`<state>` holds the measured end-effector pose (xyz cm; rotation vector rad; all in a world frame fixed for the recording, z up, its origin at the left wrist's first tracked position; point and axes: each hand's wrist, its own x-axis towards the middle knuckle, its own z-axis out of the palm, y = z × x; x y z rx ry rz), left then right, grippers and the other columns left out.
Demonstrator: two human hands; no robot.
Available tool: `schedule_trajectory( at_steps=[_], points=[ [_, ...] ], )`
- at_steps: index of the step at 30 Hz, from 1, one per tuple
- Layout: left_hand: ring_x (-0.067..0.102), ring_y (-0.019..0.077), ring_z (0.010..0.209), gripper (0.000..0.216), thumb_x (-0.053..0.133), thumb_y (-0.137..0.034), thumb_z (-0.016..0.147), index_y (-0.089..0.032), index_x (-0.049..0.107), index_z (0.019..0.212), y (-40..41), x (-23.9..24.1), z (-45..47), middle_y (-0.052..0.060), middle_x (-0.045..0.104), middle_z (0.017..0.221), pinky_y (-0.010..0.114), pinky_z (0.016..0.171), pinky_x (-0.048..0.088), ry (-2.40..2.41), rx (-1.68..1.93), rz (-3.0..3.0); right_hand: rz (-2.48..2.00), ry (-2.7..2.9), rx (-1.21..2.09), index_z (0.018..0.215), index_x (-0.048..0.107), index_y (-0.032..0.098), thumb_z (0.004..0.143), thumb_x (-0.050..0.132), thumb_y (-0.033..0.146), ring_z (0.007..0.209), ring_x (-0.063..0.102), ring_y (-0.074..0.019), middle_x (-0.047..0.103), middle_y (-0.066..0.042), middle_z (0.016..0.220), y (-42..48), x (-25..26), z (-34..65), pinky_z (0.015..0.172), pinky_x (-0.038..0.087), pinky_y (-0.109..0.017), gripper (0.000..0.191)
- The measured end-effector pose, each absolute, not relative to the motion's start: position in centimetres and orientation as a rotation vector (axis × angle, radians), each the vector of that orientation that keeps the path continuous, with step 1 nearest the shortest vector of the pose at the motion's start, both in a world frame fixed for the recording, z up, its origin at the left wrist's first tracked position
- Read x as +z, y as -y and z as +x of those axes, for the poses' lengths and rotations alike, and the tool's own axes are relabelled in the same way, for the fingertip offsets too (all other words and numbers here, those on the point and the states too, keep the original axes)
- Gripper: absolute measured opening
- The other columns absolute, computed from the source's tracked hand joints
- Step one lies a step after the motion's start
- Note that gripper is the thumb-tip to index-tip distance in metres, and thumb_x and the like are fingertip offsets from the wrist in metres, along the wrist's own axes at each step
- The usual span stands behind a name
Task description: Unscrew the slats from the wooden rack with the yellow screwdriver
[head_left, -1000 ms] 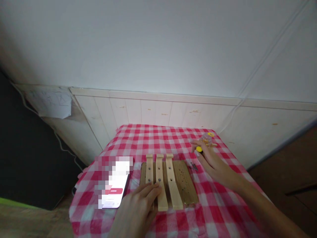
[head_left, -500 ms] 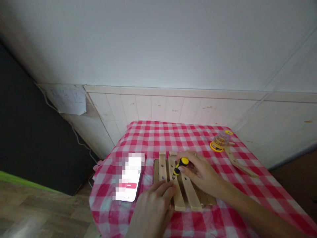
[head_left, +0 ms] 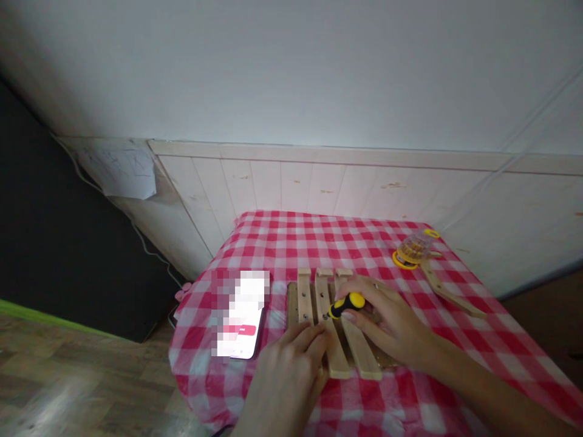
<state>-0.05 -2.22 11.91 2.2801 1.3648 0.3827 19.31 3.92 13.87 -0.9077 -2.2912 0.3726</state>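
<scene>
My right hand (head_left: 387, 318) is closed around a short black-and-yellow screwdriver (head_left: 348, 305). The screwdriver leans to the right, its tip at a screw in the middle wooden slat (head_left: 337, 352). Close by on the left, my left hand (head_left: 291, 364) bends its fingers over the lower part of the left wooden slat (head_left: 304, 297) and the edge of the middle one; its thumb is hidden. A right wooden slat (head_left: 364, 355) runs partly under my right hand. All three slats lie side by side across a brown wooden board (head_left: 292, 303), with screws or holes showing in them.
A phone (head_left: 241, 340) with a lit, blurred screen lies left of the slats. At the back right a clear case with yellow ends (head_left: 414, 249) lies beside a loose angled wooden piece (head_left: 450, 297). A red-and-white checked cloth (head_left: 282, 237) covers the table, which meets the wall.
The screwdriver handle has tipped over further to the right, my right hand turning with it. The left hand stays on the slats. The whole view has shifted slightly.
</scene>
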Motion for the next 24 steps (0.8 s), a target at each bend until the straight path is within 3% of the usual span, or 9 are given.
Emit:
schedule_trajectory(
  at_steps=[24],
  points=[
    [0.062,0.0239,0.12,0.05,0.052,0.008,0.075,-0.016,0.067,0.117,2.3,12.0,-0.1,0.007,0.068,0.127,0.036,0.102,0.052,-1.384,0.387,2.309,-0.916,2.353,0.208,0.103,0.057,0.023,0.097,0.047,0.027,0.085,0.071,-0.0229,0.073,-0.008,0.09,-2.7,13.9,20.5,0.074,0.057,-0.035,0.012]
  ],
)
